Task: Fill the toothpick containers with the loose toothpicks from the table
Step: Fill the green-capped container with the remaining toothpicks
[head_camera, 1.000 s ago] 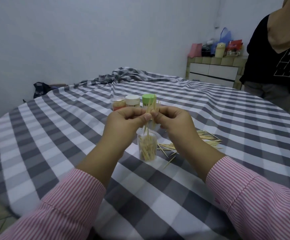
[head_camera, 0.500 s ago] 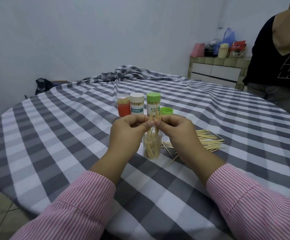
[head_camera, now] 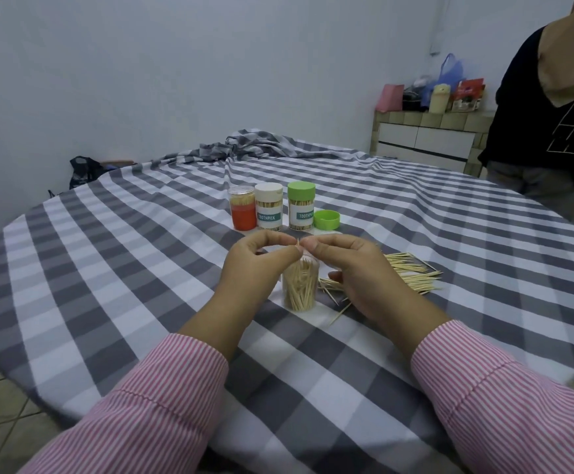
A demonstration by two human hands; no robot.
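A clear open container (head_camera: 300,289), partly filled with toothpicks, stands on the checked tablecloth (head_camera: 124,268) between my hands. My left hand (head_camera: 254,268) and my right hand (head_camera: 354,271) meet just above its mouth. Their fingertips pinch a toothpick (head_camera: 298,245) whose tip alone shows between them. A pile of loose toothpicks (head_camera: 410,271) lies to the right, partly behind my right hand, and a few strays lie near the container. Behind my hands stand three closed containers: a red one (head_camera: 242,210), a white-lidded one (head_camera: 269,208) and a green-lidded one (head_camera: 301,206).
A loose green lid (head_camera: 326,219) lies beside the green-lidded container. A person in dark clothes (head_camera: 549,124) stands at the table's far right. A cabinet (head_camera: 425,138) with bags on top stands against the back wall. The cloth bunches up at the far edge (head_camera: 254,145).
The bundle of toothpicks my hands held upright has gone down into the clear container; only a tip now shows between my fingertips. The view has tilted so the closed containers show fully.
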